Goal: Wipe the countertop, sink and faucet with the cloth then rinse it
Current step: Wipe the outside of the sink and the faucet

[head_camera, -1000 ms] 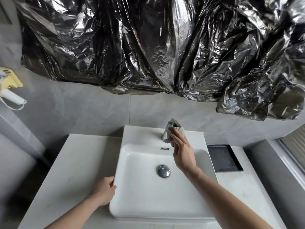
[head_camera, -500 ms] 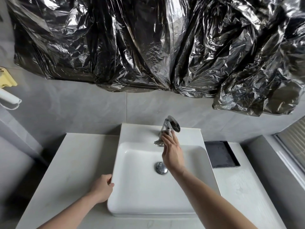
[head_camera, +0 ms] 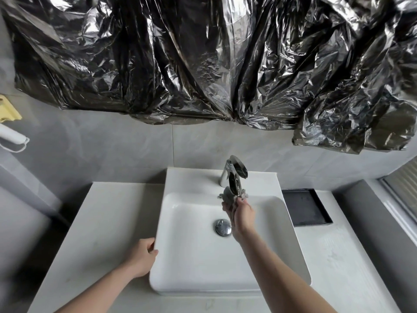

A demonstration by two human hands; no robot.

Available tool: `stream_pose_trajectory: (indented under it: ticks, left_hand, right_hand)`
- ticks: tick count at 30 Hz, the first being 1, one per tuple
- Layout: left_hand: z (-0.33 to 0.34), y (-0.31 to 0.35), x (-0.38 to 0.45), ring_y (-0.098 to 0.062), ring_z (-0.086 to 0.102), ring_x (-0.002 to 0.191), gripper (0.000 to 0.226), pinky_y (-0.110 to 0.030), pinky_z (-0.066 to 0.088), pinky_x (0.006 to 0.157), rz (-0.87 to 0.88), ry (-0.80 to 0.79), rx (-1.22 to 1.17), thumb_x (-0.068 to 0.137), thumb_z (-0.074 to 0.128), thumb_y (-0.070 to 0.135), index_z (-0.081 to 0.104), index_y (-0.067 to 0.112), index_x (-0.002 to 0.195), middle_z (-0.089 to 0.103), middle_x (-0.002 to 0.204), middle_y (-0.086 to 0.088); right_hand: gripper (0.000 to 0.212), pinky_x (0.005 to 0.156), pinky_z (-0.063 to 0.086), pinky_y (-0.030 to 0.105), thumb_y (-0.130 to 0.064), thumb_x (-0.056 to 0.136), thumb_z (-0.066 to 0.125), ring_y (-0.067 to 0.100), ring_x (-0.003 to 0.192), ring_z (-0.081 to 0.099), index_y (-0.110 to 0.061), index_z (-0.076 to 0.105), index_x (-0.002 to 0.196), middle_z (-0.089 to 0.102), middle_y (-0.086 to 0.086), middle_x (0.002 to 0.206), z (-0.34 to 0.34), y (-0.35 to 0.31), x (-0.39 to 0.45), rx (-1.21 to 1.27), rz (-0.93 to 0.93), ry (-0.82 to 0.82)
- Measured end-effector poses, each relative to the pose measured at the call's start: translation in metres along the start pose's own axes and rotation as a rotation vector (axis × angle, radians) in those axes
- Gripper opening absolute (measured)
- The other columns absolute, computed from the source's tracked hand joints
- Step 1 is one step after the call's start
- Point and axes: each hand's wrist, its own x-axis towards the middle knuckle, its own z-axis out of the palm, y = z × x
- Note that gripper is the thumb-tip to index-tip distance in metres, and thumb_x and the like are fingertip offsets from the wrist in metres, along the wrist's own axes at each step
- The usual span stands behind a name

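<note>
I had the right hand point(head_camera: 240, 214) in the sink point(head_camera: 194, 263), fingers curled round the cloth point(head_camera: 229, 195) and holding it up just under the faucet point(head_camera: 234, 175) spout at the far side of the basin, which I judged put it in place either to wipe the spout's underside or to catch water for the rinse; I could see no water running. The left hand point(head_camera: 142, 256) rested on the sink's near left rim, fingers loosely bent over the edge, gripping nothing, probably to steady me. The cloth looked grey, small and bunched, with frayed bits poking out past my fingertips. The surface point(head_camera: 97, 222) around the sink was pale, with a dark tray point(head_camera: 305, 206) set in it on the right.
</note>
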Motion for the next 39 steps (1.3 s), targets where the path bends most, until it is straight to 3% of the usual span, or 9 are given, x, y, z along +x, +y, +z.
stream_pose_trajectory:
  ticks: [4, 9, 16, 21, 27, 31, 33, 35, 39]
  left_hand:
    - [0.002, -0.011, 0.004, -0.019, 0.073, 0.091, 0.027, -0.035, 0.057, 0.085, -0.009, -0.021, -0.010, 0.078, 0.052, 0.028, 0.073, 0.029, 0.094, 0.078, 0.086, 0.012]
    - [0.001, -0.018, 0.010, -0.018, 0.072, 0.085, 0.027, -0.037, 0.057, 0.085, -0.024, -0.025, -0.018, 0.076, 0.051, 0.031, 0.072, 0.026, 0.093, 0.077, 0.084, 0.011]
    - [0.003, -0.021, 0.013, -0.009, 0.057, 0.074, 0.031, -0.039, 0.056, 0.089, -0.028, -0.019, -0.044, 0.075, 0.055, 0.031, 0.072, 0.019, 0.097, 0.078, 0.093, 0.002]
    - [0.002, -0.016, 0.010, -0.010, 0.056, 0.074, 0.033, -0.039, 0.057, 0.087, -0.033, -0.002, -0.045, 0.075, 0.054, 0.030, 0.072, 0.016, 0.098, 0.077, 0.094, -0.001]
    - [-0.001, -0.005, 0.001, -0.015, 0.068, 0.082, 0.019, -0.033, 0.056, 0.084, -0.032, -0.002, -0.023, 0.088, 0.058, 0.018, 0.074, 0.017, 0.098, 0.079, 0.096, 0.000]
    - [-0.002, -0.002, -0.003, -0.019, 0.073, 0.092, 0.020, -0.034, 0.056, 0.084, -0.044, 0.014, 0.012, 0.084, 0.058, 0.025, 0.073, 0.018, 0.095, 0.078, 0.092, 0.003]
    - [-0.003, -0.001, -0.004, -0.015, 0.072, 0.086, 0.020, -0.034, 0.056, 0.084, -0.046, 0.011, 0.020, 0.084, 0.059, 0.025, 0.073, 0.018, 0.096, 0.078, 0.092, 0.001]
    - [-0.002, -0.001, -0.004, -0.014, 0.071, 0.084, 0.023, -0.034, 0.057, 0.084, -0.051, 0.006, 0.021, 0.082, 0.058, 0.026, 0.074, 0.019, 0.097, 0.078, 0.095, 0.002]
    - [0.000, -0.012, 0.004, -0.016, 0.074, 0.089, 0.031, -0.036, 0.058, 0.085, -0.061, -0.013, -0.003, 0.075, 0.053, 0.034, 0.072, 0.026, 0.098, 0.078, 0.094, 0.006]
  right_hand:
    - [0.038, 0.071, 0.064, 0.031, -0.005, 0.103, 0.031, 0.026, 0.083, 0.072, -0.009, 0.066, 0.116, 0.076, 0.015, 0.099, 0.018, -0.036, 0.022, 0.396, 0.144, 0.007]
    - [0.049, 0.083, 0.063, 0.040, -0.010, 0.100, 0.031, 0.037, 0.102, 0.070, 0.004, 0.058, 0.139, 0.065, 0.025, 0.133, 0.019, -0.054, 0.039, 0.329, 0.232, -0.045]
    - [0.033, 0.075, 0.065, 0.029, -0.013, 0.111, 0.030, 0.031, 0.089, 0.077, -0.001, 0.053, 0.131, 0.070, 0.023, 0.119, -0.001, -0.040, -0.002, 0.235, 0.204, -0.170]
    - [0.040, 0.073, 0.058, 0.028, -0.022, 0.114, 0.031, 0.021, 0.077, 0.074, -0.002, 0.066, 0.112, 0.078, 0.018, 0.101, -0.011, -0.040, -0.034, -0.100, 0.118, -0.079]
    - [0.025, 0.059, 0.036, 0.034, -0.013, 0.105, 0.046, 0.021, 0.059, 0.041, -0.016, 0.043, 0.080, 0.047, 0.004, 0.065, 0.002, -0.045, -0.043, -0.531, -0.187, 0.074]
    - [0.016, 0.087, 0.041, 0.034, 0.004, 0.094, 0.044, 0.022, 0.088, 0.052, -0.010, 0.051, 0.097, 0.060, 0.007, 0.100, 0.023, -0.052, -0.040, -0.929, -0.570, 0.038]
    - [0.041, 0.114, 0.033, 0.047, 0.009, 0.077, 0.038, 0.031, 0.117, 0.046, -0.001, 0.053, 0.114, 0.051, 0.013, 0.126, 0.032, -0.048, -0.022, -1.109, -0.767, -0.087]
    - [0.071, 0.122, 0.020, 0.062, 0.005, 0.067, 0.039, 0.045, 0.132, 0.032, 0.007, 0.045, 0.137, 0.043, 0.019, 0.140, 0.039, -0.045, -0.005, -1.321, -0.814, -0.063]
    - [0.077, 0.125, 0.025, 0.055, 0.000, 0.074, 0.044, 0.043, 0.140, 0.029, 0.002, 0.037, 0.151, 0.043, 0.019, 0.146, 0.043, -0.056, 0.013, -1.410, -0.783, 0.001]
